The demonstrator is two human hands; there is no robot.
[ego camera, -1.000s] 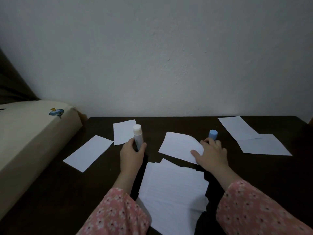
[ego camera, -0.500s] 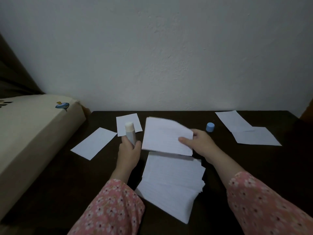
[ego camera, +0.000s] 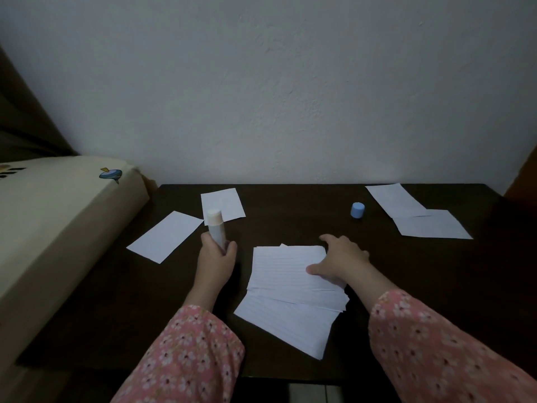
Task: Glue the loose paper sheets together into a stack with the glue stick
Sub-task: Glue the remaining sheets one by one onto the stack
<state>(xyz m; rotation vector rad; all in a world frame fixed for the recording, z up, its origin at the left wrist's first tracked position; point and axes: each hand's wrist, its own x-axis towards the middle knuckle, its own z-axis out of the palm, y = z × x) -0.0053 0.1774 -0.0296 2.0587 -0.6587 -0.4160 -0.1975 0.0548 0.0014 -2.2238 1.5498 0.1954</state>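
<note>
My left hand [ego camera: 215,258] was curled round the lower barrel of the uncapped glue stick [ego camera: 216,228], holding it upright just left of the stack of lined sheets [ego camera: 290,289], its pale tip pointing up; my right hand [ego camera: 338,261] lay flat with straight, spread fingers pressing the top sheet's right edge, thumb on the paper. The blue cap [ego camera: 357,210] stood on the dark table [ego camera: 290,216] beyond my right hand; loose sheets lay apart at the far left [ego camera: 165,236] and far right [ego camera: 433,226]; I could read no writing on the stick or sheets, only faint ruled lines.
</note>
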